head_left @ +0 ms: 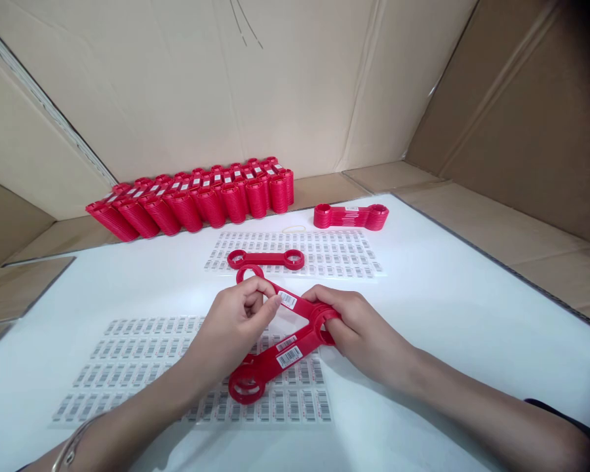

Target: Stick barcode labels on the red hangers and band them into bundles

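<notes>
My right hand [361,328] grips the overlapping ring ends of several red plastic bars with ringed ends, fanned apart above the table. The upper red bar [299,307] slants up to the left and bears a small white barcode label [288,300]. My left hand [243,311] is closed in a pinch, thumb and forefinger at the left end of this label. Below, the lower red bars [270,362] angle down to the left, with two barcode labels showing. A single red bar [266,259] lies just beyond my hands, on the far label sheet [334,252].
A near sheet of barcode labels [128,354] lies partly under my left arm. Stacked red bars [191,200] stand in a row at the back left, and a smaller stack [351,216] at the back right. A rubber band [294,229] lies nearby. Cardboard walls [285,98] enclose the white table [423,282].
</notes>
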`<action>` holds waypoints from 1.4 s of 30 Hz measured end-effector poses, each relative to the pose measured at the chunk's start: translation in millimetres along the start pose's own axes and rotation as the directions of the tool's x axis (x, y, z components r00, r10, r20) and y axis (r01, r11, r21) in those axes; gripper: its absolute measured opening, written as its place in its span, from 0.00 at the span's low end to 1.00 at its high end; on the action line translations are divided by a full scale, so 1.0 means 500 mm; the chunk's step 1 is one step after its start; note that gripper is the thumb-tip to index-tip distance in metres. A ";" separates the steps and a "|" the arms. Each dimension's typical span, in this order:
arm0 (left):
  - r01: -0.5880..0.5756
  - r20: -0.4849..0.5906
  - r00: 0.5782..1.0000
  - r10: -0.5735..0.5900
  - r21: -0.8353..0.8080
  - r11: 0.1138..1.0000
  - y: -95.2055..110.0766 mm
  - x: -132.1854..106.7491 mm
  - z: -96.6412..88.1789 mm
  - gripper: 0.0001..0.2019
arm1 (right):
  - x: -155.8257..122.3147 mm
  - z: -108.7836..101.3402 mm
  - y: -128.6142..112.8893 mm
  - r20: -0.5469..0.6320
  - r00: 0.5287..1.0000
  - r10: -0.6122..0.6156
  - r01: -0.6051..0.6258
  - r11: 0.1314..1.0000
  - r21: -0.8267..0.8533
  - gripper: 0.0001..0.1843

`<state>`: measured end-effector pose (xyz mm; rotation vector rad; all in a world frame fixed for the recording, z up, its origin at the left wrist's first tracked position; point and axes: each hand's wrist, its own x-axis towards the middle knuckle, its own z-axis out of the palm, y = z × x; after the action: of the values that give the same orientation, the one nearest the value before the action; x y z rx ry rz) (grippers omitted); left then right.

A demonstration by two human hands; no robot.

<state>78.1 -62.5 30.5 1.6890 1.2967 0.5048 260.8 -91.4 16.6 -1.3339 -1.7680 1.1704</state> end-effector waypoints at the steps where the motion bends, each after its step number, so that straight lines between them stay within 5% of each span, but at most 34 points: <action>1: -0.038 -0.038 0.998 0.043 0.113 0.993 -0.001 -0.001 0.003 0.12 | 0.000 0.000 0.000 0.004 1.000 0.001 -0.001 1.000 -0.003 0.18; 3: -0.132 -0.113 0.974 0.194 0.410 0.903 -0.005 -0.003 0.007 0.11 | -0.001 0.001 0.000 0.012 1.000 -0.001 0.001 1.000 -0.006 0.19; 6: -0.216 -0.132 0.868 0.479 0.768 0.603 -0.014 -0.005 0.013 0.13 | -0.001 0.002 0.002 0.034 0.999 -0.008 0.007 1.000 0.006 0.20; 10: -0.222 -0.089 0.712 0.697 0.912 0.344 -0.019 -0.003 0.016 0.16 | -0.001 0.004 0.002 0.047 0.998 -0.040 0.040 0.999 0.010 0.19; 13: -0.183 -0.099 0.671 0.735 0.938 0.293 -0.018 0.005 0.010 0.17 | -0.003 0.005 0.000 0.070 0.996 -0.051 0.050 0.999 0.010 0.18; 19: -0.077 -0.193 0.718 0.669 0.933 0.352 -0.025 0.023 -0.012 0.17 | -0.004 0.007 0.001 0.068 0.998 -0.012 0.005 0.995 0.101 0.20; 23: -0.134 -0.150 0.676 0.721 0.937 0.321 -0.028 0.019 -0.008 0.27 | -0.004 0.005 0.003 0.037 0.999 0.000 -0.004 0.993 0.119 0.19; 29: 0.006 -0.268 0.852 0.451 0.864 0.503 -0.011 0.020 -0.023 0.25 | -0.003 0.005 0.001 0.028 0.999 -0.015 0.012 0.992 0.125 0.18; 33: 0.040 -0.242 0.929 0.280 0.817 0.575 -0.003 0.025 -0.037 0.22 | 0.000 0.005 0.003 0.004 1.000 -0.007 0.007 0.992 0.128 0.17; 42: -0.073 -0.241 0.910 0.338 0.708 0.703 -0.004 0.015 -0.034 0.17 | 0.003 0.000 0.008 -0.058 0.998 0.028 -0.020 0.991 0.132 0.17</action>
<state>66.7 -48.5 35.8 2.4833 1.7001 0.5094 261.9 -89.7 13.0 -1.3022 -1.6080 1.2253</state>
